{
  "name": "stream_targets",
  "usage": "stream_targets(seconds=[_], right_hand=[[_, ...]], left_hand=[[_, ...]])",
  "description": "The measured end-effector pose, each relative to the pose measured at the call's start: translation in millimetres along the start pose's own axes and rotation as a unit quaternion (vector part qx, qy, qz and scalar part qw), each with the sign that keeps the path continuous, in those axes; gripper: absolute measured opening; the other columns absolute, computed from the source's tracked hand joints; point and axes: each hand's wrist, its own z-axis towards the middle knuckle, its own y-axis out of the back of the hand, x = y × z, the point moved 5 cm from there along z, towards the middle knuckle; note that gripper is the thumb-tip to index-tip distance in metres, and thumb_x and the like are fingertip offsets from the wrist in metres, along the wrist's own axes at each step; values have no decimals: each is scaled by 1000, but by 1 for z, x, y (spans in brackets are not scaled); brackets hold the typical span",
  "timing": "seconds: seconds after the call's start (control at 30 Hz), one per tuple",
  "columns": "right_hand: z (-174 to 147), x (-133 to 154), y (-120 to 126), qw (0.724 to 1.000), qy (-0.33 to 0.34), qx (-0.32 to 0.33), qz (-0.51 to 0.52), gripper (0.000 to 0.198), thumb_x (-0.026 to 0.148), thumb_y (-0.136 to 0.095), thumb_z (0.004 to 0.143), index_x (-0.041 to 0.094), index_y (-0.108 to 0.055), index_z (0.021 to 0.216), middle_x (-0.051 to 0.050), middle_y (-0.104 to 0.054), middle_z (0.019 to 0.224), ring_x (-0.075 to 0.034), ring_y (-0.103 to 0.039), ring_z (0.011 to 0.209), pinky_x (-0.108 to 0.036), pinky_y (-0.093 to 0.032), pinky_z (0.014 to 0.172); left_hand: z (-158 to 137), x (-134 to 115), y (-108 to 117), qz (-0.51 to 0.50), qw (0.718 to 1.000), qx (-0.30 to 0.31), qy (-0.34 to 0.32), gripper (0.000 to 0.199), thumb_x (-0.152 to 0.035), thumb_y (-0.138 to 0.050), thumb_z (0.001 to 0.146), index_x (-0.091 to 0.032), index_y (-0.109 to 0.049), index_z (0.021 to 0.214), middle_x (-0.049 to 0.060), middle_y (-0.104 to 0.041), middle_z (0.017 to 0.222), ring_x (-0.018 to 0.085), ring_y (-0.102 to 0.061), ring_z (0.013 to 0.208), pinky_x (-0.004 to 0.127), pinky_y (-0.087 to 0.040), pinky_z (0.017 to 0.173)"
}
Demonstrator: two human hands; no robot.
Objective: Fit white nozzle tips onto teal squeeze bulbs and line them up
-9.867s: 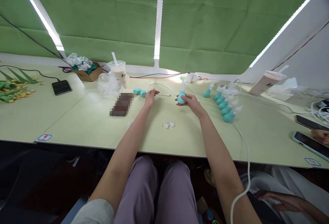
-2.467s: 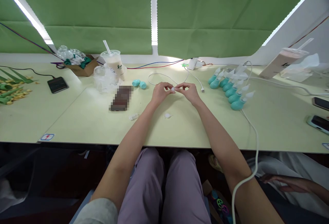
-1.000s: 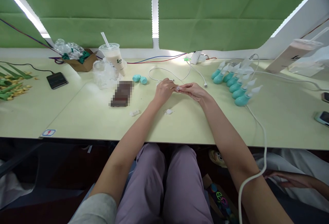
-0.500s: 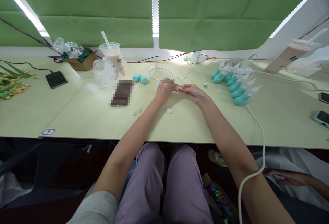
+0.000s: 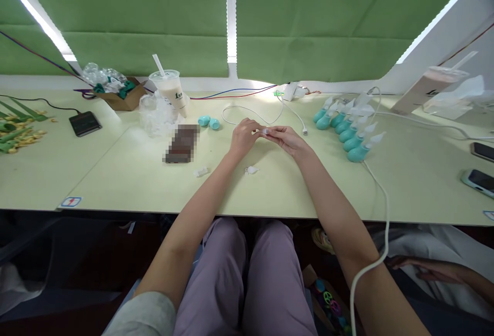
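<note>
My left hand (image 5: 244,138) and my right hand (image 5: 286,139) meet over the middle of the table, fingertips pinched together on a small white piece (image 5: 265,131). Fingers cover most of that piece, so its kind cannot be made out. Closer to me on the tabletop lie a white flame-shaped part (image 5: 252,170) and a small white block-like part (image 5: 201,172). Two turquoise cups (image 5: 209,122) rest left of my hands. To the right stand several turquoise bulb-shaped bases with white flame tips (image 5: 356,152), set in rows.
A drink cup (image 5: 172,91), a plastic bag (image 5: 157,112) and an open box (image 5: 122,99) stand at the back left. A white cable (image 5: 386,223) crosses the table edge and lies over my right forearm. Another person's hand (image 5: 428,266) shows at lower right.
The view has shifted slightly. Both hands stay together at the small white piece, with little change in the fingers.
</note>
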Motion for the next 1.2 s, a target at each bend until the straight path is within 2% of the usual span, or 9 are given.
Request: stream_targets(seconds=[0.13, 0.27, 0.43, 0.53, 0.7, 0.9, 1.03, 1.13, 1.2], right_hand=[[2, -5, 2, 1000, 18, -9, -23, 34, 38, -88, 50, 17, -73, 72, -5, -73, 85, -21, -69, 89, -35, -51, 98], [2, -4, 2, 998, 14, -5, -63, 34, 43, -85, 53, 18, -70, 72, -4, -72, 81, -20, -69, 86, -36, -53, 92], [-3, 10, -9, 991, 55, -7, -119, 43, 47, -80, 58, 21, -68, 90, -5, -70, 97, -20, -68, 86, -37, -56, 79], [-4, 15, -12, 986, 83, -41, -137, 42, 47, -79, 58, 21, -67, 88, -5, -70, 98, -19, -67, 90, -36, -55, 79], [-2, 13, -8, 984, 100, -69, -130, 35, 47, -79, 59, 20, -66, 76, -4, -70, 99, -18, -67, 88, -37, -54, 84], [0, 6, -11, 994, 79, -19, -74, 36, 47, -79, 59, 20, -58, 70, -2, -71, 93, -17, -66, 91, -36, -51, 90], [0, 9, -10, 993, 73, -4, -88, 36, 50, -74, 65, 21, -56, 76, -2, -70, 88, -16, -66, 88, -34, -51, 85], [0, 14, 4, 967, 94, -56, -232, 31, 45, -69, 71, 22, -59, 90, -2, -67, 82, -16, -63, 76, -33, -52, 74], [-1, 18, 11, 899, 124, -96, -410, 23, 35, -66, 74, 22, -63, 92, -3, -66, 86, -18, -61, 79, -34, -50, 74]], left_hand=[[-4, 4, -4, 22, 999, 14, 19, 13, -12, -60, 79, -20, -71, 78, 4, -67, 75, 17, -54, 77, 28, -42, 71], [-4, 8, -5, 2, 999, 21, 46, 10, -15, -62, 78, -20, -71, 79, 3, -66, 75, 17, -54, 77, 29, -41, 71], [4, 13, 5, -43, 996, -27, 78, 11, -30, -64, 80, -21, -72, 82, 4, -66, 88, 17, -53, 85, 29, -42, 72], [6, 14, 10, -56, 995, -39, 79, 15, -34, -65, 79, -22, -73, 85, 5, -64, 94, 18, -53, 91, 28, -43, 70], [5, 12, 5, -68, 996, -1, 59, 18, -35, -67, 78, -25, -73, 92, 4, -64, 99, 17, -52, 94, 25, -44, 65], [6, 13, 3, -76, 995, 10, 70, 16, -31, -63, 81, -25, -75, 90, 5, -67, 93, 17, -54, 89, 26, -44, 65], [8, 11, 7, -97, 991, 53, 81, 21, -34, -62, 81, -25, -74, 96, 6, -67, 101, 19, -56, 97, 26, -45, 67], [8, 15, 11, -116, 983, 106, 93, 27, -33, -68, 76, -24, -72, 100, 7, -65, 109, 19, -56, 99, 27, -46, 71], [6, 23, 14, -112, 979, 129, 109, 27, -31, -70, 73, -23, -72, 99, 6, -66, 106, 18, -58, 92, 28, -46, 74]])
